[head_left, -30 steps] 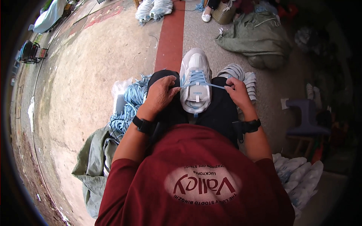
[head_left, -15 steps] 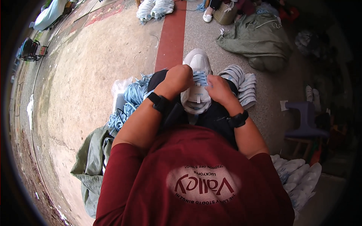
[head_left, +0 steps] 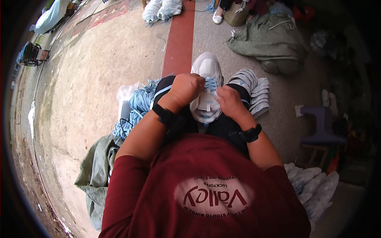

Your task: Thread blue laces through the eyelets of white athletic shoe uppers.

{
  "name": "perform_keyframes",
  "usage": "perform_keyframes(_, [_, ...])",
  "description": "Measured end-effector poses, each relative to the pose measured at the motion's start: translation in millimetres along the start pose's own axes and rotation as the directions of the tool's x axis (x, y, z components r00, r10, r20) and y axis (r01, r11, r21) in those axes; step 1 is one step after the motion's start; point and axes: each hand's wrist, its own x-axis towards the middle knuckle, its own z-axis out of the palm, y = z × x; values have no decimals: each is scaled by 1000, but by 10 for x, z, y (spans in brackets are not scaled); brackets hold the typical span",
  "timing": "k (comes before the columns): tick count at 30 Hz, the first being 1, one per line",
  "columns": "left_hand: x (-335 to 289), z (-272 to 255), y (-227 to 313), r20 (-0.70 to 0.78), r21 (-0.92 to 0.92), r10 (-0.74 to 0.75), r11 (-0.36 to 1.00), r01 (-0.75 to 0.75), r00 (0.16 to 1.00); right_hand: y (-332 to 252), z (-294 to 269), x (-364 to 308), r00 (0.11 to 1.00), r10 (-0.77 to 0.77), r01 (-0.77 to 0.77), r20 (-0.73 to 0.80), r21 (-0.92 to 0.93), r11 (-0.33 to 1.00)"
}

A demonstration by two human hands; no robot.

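Hands close in on the shoe

2 dark legs (head_left: 223,126) hold up the scene, with 1 white shoe (head_left: 207,100) between them, toe pointing away. The left hand (head_left: 183,89) and right hand (head_left: 231,101) are no longer wide apart with the blue lace (head_left: 210,83) stretched between them. Now they sit close, 1 at each side of the lace rows. So the work seems to be at the rows now. Both hands have bent fingers, but I cannot tell if either grips the lace, because the tips are hidden.
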Motion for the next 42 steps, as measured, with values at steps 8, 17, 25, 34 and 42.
perform_keyframes(8, [-113,-74,-67,42,165,354,920,-356,934,42,-101,46,962,195,-238,189,240,941])
perform_keyframes(17, [-345,-24,-35,-170,37,95,995,-90,981,-35,16,231,994,-111,111,6,-143,983])
perform_keyframes(25, [-401,48,-112,-140,-226,-96,972,63,986,-52,48,216,993,-115,113,15,-340,933])
perform_keyframes(34, [-444,59,-167,-195,-134,-126,986,100,973,-44,70,165,993,4,-19,-115,-127,992])
perform_keyframes(42, [-469,-126,-127,-294,-99,-230,973,210,928,-97,-73,40,980,198,-198,-10,-23,980])
